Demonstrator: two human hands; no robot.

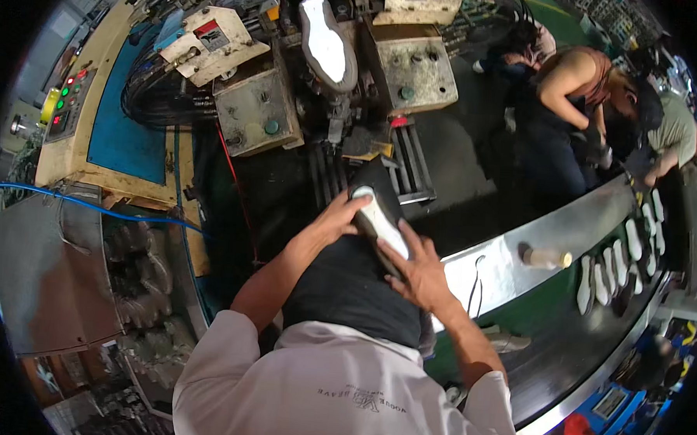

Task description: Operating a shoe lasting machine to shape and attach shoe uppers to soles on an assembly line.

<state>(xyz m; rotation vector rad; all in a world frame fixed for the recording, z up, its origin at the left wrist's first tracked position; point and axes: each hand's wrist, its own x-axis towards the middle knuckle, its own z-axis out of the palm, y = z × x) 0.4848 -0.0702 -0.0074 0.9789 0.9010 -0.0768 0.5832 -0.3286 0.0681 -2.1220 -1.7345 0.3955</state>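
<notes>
I take the sole-shaped form on the machine as my landmark; its face glows white inside a grey-brown rim. Nearer to me than that form, and a little to its right, the shoe piece lies slantwise over my dark-clothed lap, its long white face turned up and its rounded end pointing toward the machine. My left hand is closed on that rounded end, thumb pressed on the white face. My right hand grips the end nearer me, its fingers spread about the edges. The dark rim blends into my clothes, so I can't fairly tell whether the white face is a separate layer or what my hidden fingertips touch beneath.

As I judge it, the step in hand is steadying and aligning this piece between both hands. The next move seems to call for even pressure at the two ends, so that the white face stays square to its dark edge.

A stained metal block stands left of the form, another block right of it. Rightward and nearer me than the form runs a steel bench bearing a bottle.
</notes>
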